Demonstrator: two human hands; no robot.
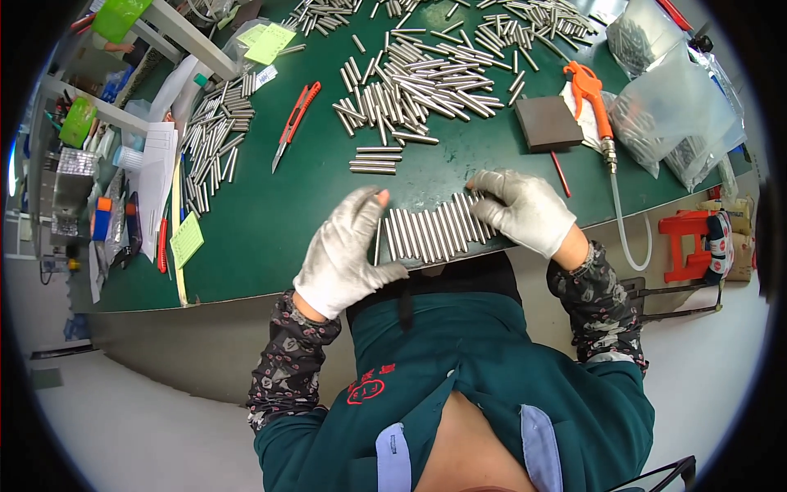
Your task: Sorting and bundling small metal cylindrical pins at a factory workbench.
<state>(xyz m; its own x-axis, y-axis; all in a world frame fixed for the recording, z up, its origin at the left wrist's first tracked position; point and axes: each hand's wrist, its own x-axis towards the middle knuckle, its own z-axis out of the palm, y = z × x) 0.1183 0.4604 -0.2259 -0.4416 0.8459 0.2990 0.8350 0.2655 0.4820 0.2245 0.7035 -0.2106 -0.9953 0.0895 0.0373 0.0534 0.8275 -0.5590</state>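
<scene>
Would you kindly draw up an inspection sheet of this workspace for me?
Surface: green tabletop, rods strewn over much of its far half.
Job's things: a row of metal rods near the front edge; a loose heap and a small lined-up group behind it.
Clutter: red cutter, blade out; dark block; orange air gun; plastic bags at right.
Left hand: gloved, spread at the row's left end.
Right hand: gloved, fingers at its right end.
Cables: pale hose from the air gun hangs past the front edge.
Surroundings: red stool at right.
</scene>
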